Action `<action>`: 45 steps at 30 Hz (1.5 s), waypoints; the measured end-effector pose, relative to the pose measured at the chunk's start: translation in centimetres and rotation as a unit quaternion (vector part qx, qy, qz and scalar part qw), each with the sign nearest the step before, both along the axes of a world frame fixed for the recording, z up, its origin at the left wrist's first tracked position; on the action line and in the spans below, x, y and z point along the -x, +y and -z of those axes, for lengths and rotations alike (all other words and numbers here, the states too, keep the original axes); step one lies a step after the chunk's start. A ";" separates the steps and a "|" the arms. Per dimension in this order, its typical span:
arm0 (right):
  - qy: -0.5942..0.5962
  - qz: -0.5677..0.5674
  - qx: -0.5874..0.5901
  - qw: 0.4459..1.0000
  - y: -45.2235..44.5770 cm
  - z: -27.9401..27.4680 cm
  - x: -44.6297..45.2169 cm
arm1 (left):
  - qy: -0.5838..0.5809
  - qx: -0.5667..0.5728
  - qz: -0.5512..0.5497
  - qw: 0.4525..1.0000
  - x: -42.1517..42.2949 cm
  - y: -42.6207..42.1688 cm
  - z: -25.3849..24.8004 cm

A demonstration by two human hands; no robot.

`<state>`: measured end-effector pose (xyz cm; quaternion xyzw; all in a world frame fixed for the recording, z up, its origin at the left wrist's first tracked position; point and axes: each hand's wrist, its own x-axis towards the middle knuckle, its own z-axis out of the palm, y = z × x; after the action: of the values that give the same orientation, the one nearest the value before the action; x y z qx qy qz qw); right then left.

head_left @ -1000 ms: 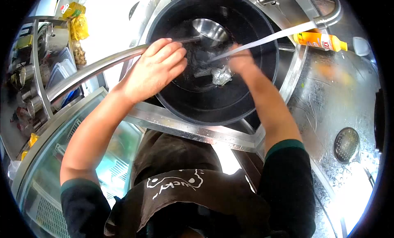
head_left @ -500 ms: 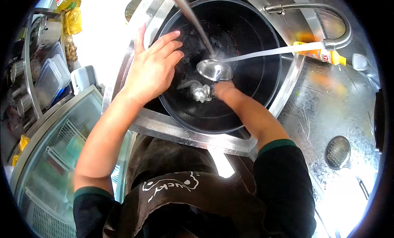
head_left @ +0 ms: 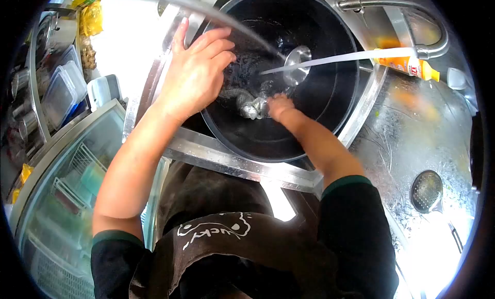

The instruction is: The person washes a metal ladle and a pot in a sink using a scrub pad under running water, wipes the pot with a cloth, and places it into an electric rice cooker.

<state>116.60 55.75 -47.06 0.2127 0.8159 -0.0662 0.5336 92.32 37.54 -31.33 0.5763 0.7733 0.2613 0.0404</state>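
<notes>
A large black round pot [head_left: 337, 100] sits in the metal sink frame. My left hand [head_left: 198, 74] lies over the pot's left rim, fingers spread and holding nothing. Down inside the pot, my right hand [head_left: 281, 107] is closed at the edge of a crumpled, shiny silvery wad [head_left: 251, 108]; its fingertips are partly hidden. A metal ladle [head_left: 298, 67] leans in the pot just beyond my right hand, its long handle running up to the left. White water [head_left: 350, 57] streams from the tap [head_left: 433, 50] across the ladle's bowl into the pot.
On the steel counter at right lie an orange-yellow bottle [head_left: 410, 64] and a perforated skimmer [head_left: 427, 190]. A glass-topped case [head_left: 77, 196] stands at lower left, with plastic containers [head_left: 67, 90] on the shelving above it.
The ladle's bowl has swung right and up, and its handle now lies lower toward the left. My right hand and the silvery wad have shifted slightly upward in view.
</notes>
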 end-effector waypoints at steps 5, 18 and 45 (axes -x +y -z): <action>-0.140 0.072 0.165 0.974 -0.6 -0.8 1.6 | 0.025 -0.015 -0.012 1.000 -0.1 0.0 -0.5; 0.376 0.379 0.032 0.845 13.6 -27.1 -3.8 | -0.065 -0.111 -0.023 0.991 -0.8 0.2 -0.8; 0.107 0.114 0.187 0.970 0.9 -14.2 4.3 | 0.257 0.303 0.118 0.910 -1.7 4.1 -6.7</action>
<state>112.35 56.65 -32.89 0.1924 0.8115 -0.3004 0.4629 94.00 41.59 -24.60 0.6707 0.7253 -0.1492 0.0433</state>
